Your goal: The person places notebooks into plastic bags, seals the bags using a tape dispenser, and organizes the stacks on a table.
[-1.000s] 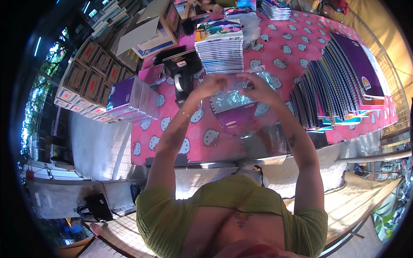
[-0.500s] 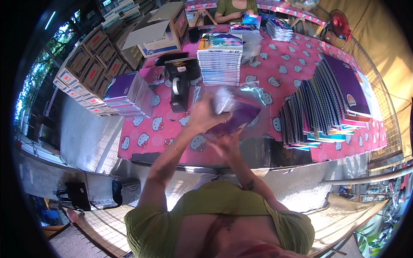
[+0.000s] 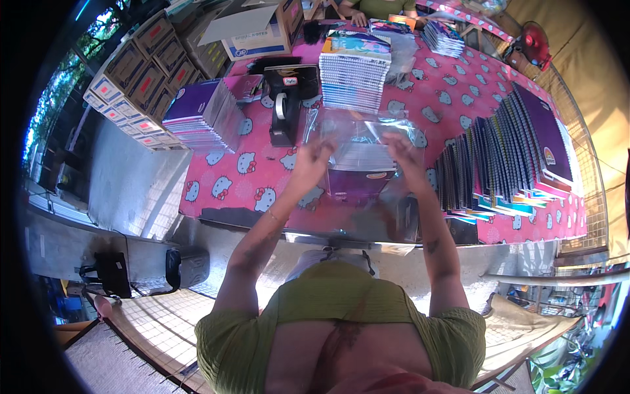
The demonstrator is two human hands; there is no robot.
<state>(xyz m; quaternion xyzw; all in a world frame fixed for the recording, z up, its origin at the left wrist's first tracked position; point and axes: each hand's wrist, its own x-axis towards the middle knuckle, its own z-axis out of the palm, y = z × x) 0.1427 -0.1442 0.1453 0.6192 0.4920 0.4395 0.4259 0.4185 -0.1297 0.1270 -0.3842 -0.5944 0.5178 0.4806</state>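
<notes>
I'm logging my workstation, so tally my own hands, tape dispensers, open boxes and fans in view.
Left hand and right hand: 2
Tape dispenser: 1
Open box: 1
Fan: 1
Total: 5

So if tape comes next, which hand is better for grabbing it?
Likely the left hand: it's nearer the black tape dispenser. The right hand is farther, by the right side of the purple notebook.

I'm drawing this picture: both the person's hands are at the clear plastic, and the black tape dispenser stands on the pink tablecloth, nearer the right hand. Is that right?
Not quite: in the head view, the black tape dispenser stands nearer the left hand, not the right hand. Both hands are at the clear plastic, and the tablecloth is pink.
</notes>
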